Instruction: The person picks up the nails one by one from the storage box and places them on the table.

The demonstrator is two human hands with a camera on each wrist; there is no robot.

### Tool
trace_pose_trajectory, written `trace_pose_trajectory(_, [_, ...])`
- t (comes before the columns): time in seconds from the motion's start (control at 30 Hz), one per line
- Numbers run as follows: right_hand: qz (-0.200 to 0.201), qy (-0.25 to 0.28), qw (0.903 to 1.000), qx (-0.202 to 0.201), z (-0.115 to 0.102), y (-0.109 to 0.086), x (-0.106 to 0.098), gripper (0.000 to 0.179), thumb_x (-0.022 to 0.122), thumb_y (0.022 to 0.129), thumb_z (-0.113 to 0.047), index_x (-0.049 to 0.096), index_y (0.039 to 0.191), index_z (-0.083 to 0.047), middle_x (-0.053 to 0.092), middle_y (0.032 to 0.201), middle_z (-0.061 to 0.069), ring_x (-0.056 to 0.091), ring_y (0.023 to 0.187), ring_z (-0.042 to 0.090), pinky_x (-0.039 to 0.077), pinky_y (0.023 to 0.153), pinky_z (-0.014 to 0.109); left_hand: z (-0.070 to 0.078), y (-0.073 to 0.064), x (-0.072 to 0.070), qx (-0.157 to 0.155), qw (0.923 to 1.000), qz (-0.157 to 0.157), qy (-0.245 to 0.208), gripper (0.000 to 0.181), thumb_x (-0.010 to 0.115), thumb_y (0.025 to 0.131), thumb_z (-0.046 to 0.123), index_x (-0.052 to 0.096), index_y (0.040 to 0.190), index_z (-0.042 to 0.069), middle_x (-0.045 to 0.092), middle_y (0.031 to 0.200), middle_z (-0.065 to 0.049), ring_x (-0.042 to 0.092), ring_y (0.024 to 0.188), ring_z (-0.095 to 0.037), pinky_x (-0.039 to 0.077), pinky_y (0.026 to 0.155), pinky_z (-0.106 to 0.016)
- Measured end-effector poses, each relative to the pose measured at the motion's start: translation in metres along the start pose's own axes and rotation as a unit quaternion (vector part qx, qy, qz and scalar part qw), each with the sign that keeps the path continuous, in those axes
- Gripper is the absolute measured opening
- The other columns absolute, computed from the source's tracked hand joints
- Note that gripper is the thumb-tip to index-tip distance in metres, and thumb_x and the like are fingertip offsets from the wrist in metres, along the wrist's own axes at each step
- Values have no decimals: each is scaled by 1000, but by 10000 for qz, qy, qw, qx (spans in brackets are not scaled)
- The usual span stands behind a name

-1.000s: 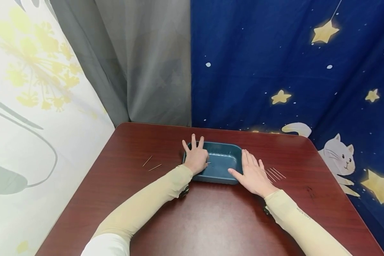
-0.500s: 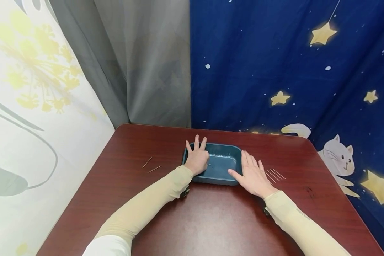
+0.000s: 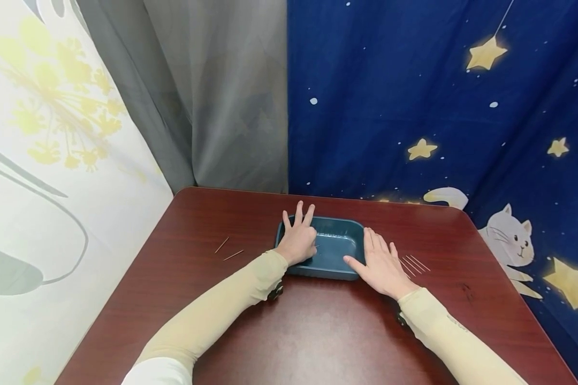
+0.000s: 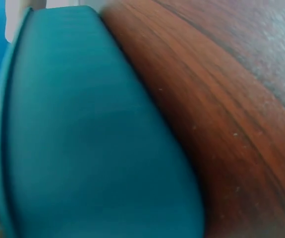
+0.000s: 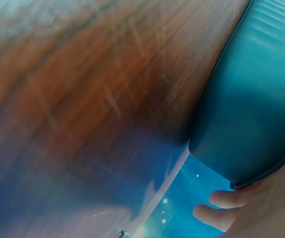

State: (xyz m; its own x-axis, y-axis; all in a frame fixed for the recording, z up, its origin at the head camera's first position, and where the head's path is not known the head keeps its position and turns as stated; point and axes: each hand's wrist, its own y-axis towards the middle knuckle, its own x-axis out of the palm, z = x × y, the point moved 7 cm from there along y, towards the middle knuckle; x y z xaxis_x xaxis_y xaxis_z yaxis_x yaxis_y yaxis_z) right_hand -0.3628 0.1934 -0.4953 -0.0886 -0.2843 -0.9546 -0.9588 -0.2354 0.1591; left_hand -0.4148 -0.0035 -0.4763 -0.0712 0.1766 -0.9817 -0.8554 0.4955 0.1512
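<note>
A dark teal rectangular tray point(image 3: 334, 275) sits on the table between the two hands. My left hand point(image 3: 296, 243) reaches over its left end, thumb and index finger curled down inside, the other fingers spread upward. The tip of a thin toothpick point(image 3: 317, 246) shows faintly beside those fingertips; the pinch itself is mostly hidden. My right hand point(image 3: 382, 267) lies along the tray's right end with straight fingers, thumb extended over the near rim. The left wrist view shows the tray's outer wall point(image 4: 92, 124) close up, and the right wrist view shows fingers point(image 5: 216, 218) beside the tray.
Two toothpicks point(image 3: 233, 255) lie apart on the reddish-brown table point(image 3: 289, 331), left of the tray. Several more toothpicks point(image 3: 416, 263) lie side by side just right of my right hand. Grey and blue star-patterned curtains point(image 3: 366, 107) hang behind the table's far edge.
My left hand has shifted slightly right within the tray, and its spread fingers have swung a little rightward. Less of the toothpick shows now. The right hand keeps its place.
</note>
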Motion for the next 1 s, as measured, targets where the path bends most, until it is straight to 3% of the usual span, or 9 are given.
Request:
trace_pose_trajectory(0.23, [125,-18,9999,2,2,0,0,105,49,92,-73,18,158,3,25,161,23,26,145,42,17,108,73,3,-8,-20,149,9989,294,-329,24,80,83,22,66,63,24,5,168,-12,-18,150,-37,0,109,-75])
trace_pose_trajectory(0.43, [203,-39,9998,2,2,-1,0,103,54,93,-68,20,158,3,26,161,22,26,146,41,17,109,72,-1,-19,-35,72,9972,368,-646,27,79,82,18,64,60,25,5,168,-11,-19,150,-36,-4,108,-75])
trace_pose_trajectory(0.73, [103,-50,9999,-2,-1,0,1,108,44,91,-77,17,159,2,24,162,20,24,147,39,15,111,70,-7,-39,-65,35,9951,782,-609,26,77,81,18,65,60,26,10,167,-14,-14,151,-38,-1,107,-77])
trace_pose_trajectory(1.0, [114,-63,9999,-29,0,1,1,102,53,94,-68,17,159,2,23,163,21,24,147,40,16,110,72,-22,-61,-85,-69,9899,1203,-746,25,77,79,14,63,61,25,17,166,-15,-5,152,-40,2,106,-78])
